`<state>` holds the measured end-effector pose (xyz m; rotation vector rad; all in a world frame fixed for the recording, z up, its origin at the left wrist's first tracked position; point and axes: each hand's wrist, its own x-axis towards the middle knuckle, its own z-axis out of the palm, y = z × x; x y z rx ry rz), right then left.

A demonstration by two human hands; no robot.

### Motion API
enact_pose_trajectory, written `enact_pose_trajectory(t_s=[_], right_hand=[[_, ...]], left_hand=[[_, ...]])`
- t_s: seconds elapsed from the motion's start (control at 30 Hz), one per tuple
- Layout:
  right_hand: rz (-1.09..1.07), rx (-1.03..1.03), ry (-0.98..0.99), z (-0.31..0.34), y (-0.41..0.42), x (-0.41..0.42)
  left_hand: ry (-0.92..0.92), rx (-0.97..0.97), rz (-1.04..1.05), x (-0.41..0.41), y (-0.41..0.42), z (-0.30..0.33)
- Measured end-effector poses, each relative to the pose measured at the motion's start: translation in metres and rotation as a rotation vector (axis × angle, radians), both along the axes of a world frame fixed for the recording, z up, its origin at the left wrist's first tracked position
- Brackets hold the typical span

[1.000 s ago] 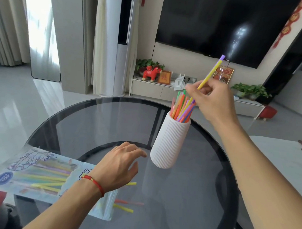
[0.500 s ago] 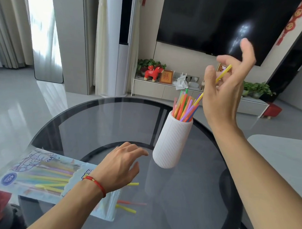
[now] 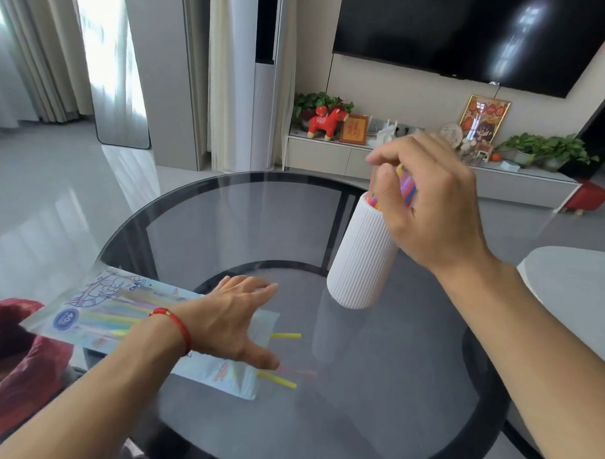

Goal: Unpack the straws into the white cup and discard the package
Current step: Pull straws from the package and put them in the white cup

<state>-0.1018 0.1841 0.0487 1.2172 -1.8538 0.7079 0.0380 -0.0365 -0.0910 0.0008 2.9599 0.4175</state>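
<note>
1. On the round glass table (image 3: 408, 387), right of centre, stood the ribbed white cup (image 3: 363, 255), upright.
2. Right hand (image 3: 432, 206) sat over the cup mouth, fingers curled down around the tops of the coloured straws (image 3: 408, 190) in the cup; thumb in front of them. Couldn't tell if it was really gripping them or just pressing on top.
3. Left hand (image 3: 229, 321) lay flat, palm down, fingers spread, on the open end of the straw package (image 3: 102, 311). Nothing pinched in it, only holding the bag down.
4. Package lay flat at the near left of the table, its far-left end poking past the table edge, some straws blurred inside.
5. Two yellow straws (image 3: 285, 336) and a pinkish one stuck out of the package mouth, just right of the left hand, on the glass.
6. Red string bracelet (image 3: 178, 323) on the left wrist.
7. Red bag (image 3: 12, 349) at the far left, below the table edge, beside the package end.
</note>
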Motion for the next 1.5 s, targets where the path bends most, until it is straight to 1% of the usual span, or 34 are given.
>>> enact_pose_trajectory(t_s=[0.03, 0.07, 0.17, 0.2, 0.23, 0.27, 0.33, 0.4, 0.47, 0.53, 0.6, 0.67, 0.77, 0.83, 0.93, 1.0, 1.03, 1.17, 1.37, 1.5], right_hand=[[0.027, 0.06, -0.032, -0.011, 0.002, 0.013], [0.022, 0.174, -0.095, -0.026, 0.003, 0.026], [-0.114, 0.697, -0.429, -0.08, 0.006, 0.047], [-0.146, 0.826, -0.546, -0.097, 0.007, 0.048], [-0.162, 0.911, -0.658, -0.113, 0.008, 0.049], [-0.166, 0.948, -0.751, -0.127, 0.009, 0.049], [-0.165, 0.898, -0.869, -0.145, 0.011, 0.048], [-0.159, 0.822, -0.94, -0.155, 0.009, 0.046], [-0.139, 0.739, -1.008, -0.161, 0.006, 0.047], [-0.112, 0.609, -1.087, -0.166, 0.005, 0.047], [-0.043, 0.426, -1.268, -0.168, -0.001, 0.049], [0.043, 0.238, -1.516, -0.172, -0.005, 0.05], [0.203, 0.001, -1.838, -0.174, -0.01, 0.054], [0.292, -0.075, -1.953, -0.173, -0.012, 0.057], [0.363, -0.135, -2.047, -0.171, -0.011, 0.054], [0.376, -0.169, -2.079, -0.171, -0.008, 0.049], [0.365, -0.177, -2.065, -0.173, -0.007, 0.047], [0.259, -0.283, -1.924, -0.182, -0.005, 0.04], [0.211, -0.336, -1.725, -0.176, 0.004, 0.025], [0.203, -0.386, -1.655, -0.167, 0.013, 0.014]], left_hand=[[-0.078, -0.039, -0.009, 0.006, -0.004, 0.0], [-0.142, -0.079, -0.018, 0.013, -0.007, 0.0], [-0.24, -0.187, -0.051, 0.026, -0.008, -0.001], [-0.248, -0.216, -0.061, 0.027, -0.006, -0.002], [-0.247, -0.238, -0.068, 0.028, -0.003, -0.003], [-0.236, -0.254, -0.07, 0.028, 0.0, -0.004], [-0.181, -0.269, -0.07, 0.026, 0.003, -0.006], [-0.1, -0.267, -0.063, 0.024, 0.007, -0.004], [0.008, -0.269, -0.057, 0.02, 0.011, -0.003], [0.135, -0.301, -0.059, 0.015, 0.018, 0.0], [0.232, -0.325, -0.065, 0.011, 0.025, 0.002], [0.302, -0.376, -0.092, 0.008, 0.033, 0.006], [0.358, -0.553, -0.159, 0.002, 0.044, 0.015], [0.356, -0.668, -0.198, -0.002, 0.05, 0.02], [0.336, -0.747, -0.215, -0.006, 0.055, 0.021], [0.32, -0.741, -0.201, -0.007, 0.053, 0.02], [0.311, -0.732, -0.19, -0.007, 0.052, 0.018], [0.269, -0.656, -0.137, -0.006, 0.046, 0.013], [0.261, -0.51, -0.021, -0.002, 0.033, 0.006], [0.193, -0.397, 0.072, 0.0, 0.021, 0.0]])
